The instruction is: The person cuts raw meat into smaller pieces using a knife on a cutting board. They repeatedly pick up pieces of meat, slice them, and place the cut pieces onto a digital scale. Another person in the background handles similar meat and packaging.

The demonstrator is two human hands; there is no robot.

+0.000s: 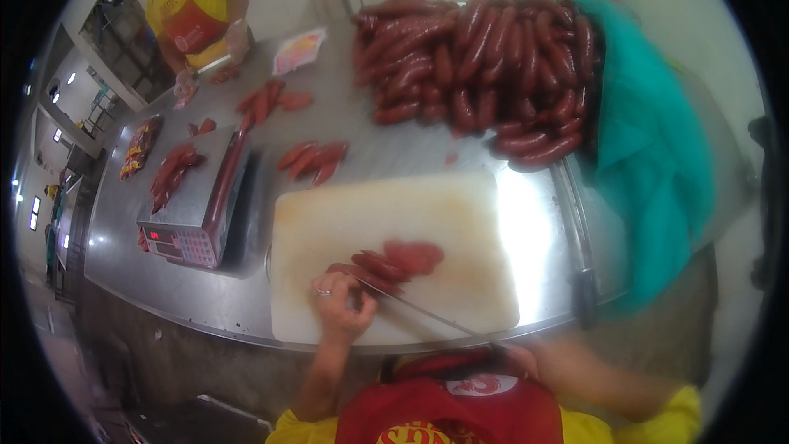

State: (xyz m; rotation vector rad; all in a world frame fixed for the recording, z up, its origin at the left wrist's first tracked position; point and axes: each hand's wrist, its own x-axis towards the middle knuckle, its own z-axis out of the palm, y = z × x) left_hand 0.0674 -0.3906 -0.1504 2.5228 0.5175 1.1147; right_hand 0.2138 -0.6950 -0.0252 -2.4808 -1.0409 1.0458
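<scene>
My left hand (339, 309), a ring on one finger, has its fingers curled on the end of a dark red sausage (339, 268) at the near left part of the white cutting board (312, 218). The long thin blade of a knife (427, 312) slants across the board, its far end at the sausage beside my left fingers. At the board's near edge my right hand (523, 357), partly blurred, is closed round the knife's handle. Several slanted sausage slices (415, 256) lie just right of the blade.
Heaped sausages (485, 57) fill the table's far right, beside a teal cloth (645, 140). Left of the board stands a scale (197, 173) with sausage pieces on it. More cut pieces (315, 159) lie beyond. A co-worker (193, 12) in yellow stands at the far left.
</scene>
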